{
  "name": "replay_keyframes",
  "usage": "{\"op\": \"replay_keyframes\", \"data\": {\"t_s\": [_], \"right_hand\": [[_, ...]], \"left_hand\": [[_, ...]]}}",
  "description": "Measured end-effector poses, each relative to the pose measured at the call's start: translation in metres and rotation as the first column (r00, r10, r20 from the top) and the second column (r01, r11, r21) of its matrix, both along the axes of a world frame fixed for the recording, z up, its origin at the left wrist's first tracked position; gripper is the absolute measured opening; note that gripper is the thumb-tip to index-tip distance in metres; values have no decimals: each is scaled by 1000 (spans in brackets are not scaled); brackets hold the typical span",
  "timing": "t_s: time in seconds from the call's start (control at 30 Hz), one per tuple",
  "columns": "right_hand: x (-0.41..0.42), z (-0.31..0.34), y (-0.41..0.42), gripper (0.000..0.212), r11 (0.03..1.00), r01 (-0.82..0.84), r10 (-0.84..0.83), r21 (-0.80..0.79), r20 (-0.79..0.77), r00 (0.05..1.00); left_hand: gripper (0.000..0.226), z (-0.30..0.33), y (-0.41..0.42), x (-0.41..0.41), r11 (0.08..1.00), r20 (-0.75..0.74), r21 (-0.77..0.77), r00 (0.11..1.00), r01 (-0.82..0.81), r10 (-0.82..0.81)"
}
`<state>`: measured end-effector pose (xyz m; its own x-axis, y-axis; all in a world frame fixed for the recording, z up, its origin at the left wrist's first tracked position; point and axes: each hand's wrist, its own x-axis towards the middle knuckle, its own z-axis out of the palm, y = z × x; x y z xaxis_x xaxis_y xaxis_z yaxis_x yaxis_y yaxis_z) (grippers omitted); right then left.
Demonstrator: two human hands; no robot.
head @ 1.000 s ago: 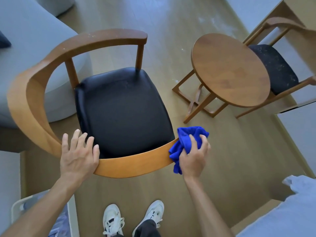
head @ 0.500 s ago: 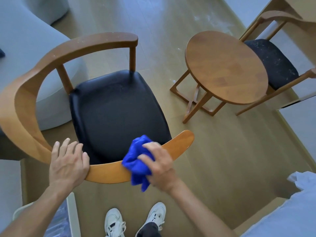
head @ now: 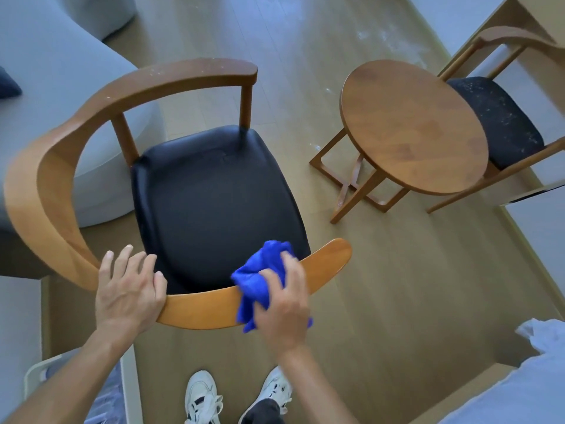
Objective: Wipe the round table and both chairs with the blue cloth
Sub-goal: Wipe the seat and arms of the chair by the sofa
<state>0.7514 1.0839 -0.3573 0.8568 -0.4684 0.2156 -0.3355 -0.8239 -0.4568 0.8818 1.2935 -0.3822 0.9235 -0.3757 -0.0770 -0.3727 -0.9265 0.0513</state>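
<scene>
A wooden chair (head: 46, 191) with a curved back rail and a black seat stands right in front of me. My left hand (head: 128, 292) rests on the near part of the rail, fingers spread over its top. My right hand (head: 282, 304) grips the bunched blue cloth (head: 260, 280) and presses it on the same rail, right of the middle. The round wooden table (head: 412, 127) stands to the right. Behind it is the second chair (head: 501, 123), its black seat speckled with pale dust.
A grey sofa (head: 55, 75) curves behind the near chair at the left. A white basket (head: 36, 374) sits at the lower left by my arm. White bedding (head: 538, 387) fills the lower right corner. My white shoes (head: 201, 396) stand on the wooden floor below the chair.
My right hand has slid the blue cloth left from the rail's right end, then back a little to the right. My left hand has stayed on the rail.
</scene>
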Motion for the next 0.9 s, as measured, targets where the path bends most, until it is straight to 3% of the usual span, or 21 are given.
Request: {"op": "replay_keyframes", "data": {"t_s": [0.17,0.37,0.43,0.57,0.7,0.77,0.9], "right_hand": [[7,-5,92,16,950,-310,308,39,40,950],[1,-5,-11,24,840,-541,542,-40,18,840],[-4,-3,-64,22,879,-472,473,-67,-2,881],[1,3,-157,26,982,-186,183,-23,-96,978],[10,1,-160,32,972,211,-201,103,-101,974],[8,2,-134,32,973,221,-218,73,-49,975],[-1,-1,-44,30,995,101,-101,2,-46,994]], "left_hand": [[47,-4,5,0,999,49,21,998,26,-27],[56,-5,5,3,996,9,56,998,66,-67],[58,-2,5,3,997,-17,57,998,57,-56],[59,3,1,1,999,-34,19,999,40,-39],[59,6,-2,0,1000,-22,-27,1000,16,-17],[59,6,-2,1,999,-12,-45,1000,14,-14],[57,-1,0,1,998,11,-54,1000,20,-19]]}}
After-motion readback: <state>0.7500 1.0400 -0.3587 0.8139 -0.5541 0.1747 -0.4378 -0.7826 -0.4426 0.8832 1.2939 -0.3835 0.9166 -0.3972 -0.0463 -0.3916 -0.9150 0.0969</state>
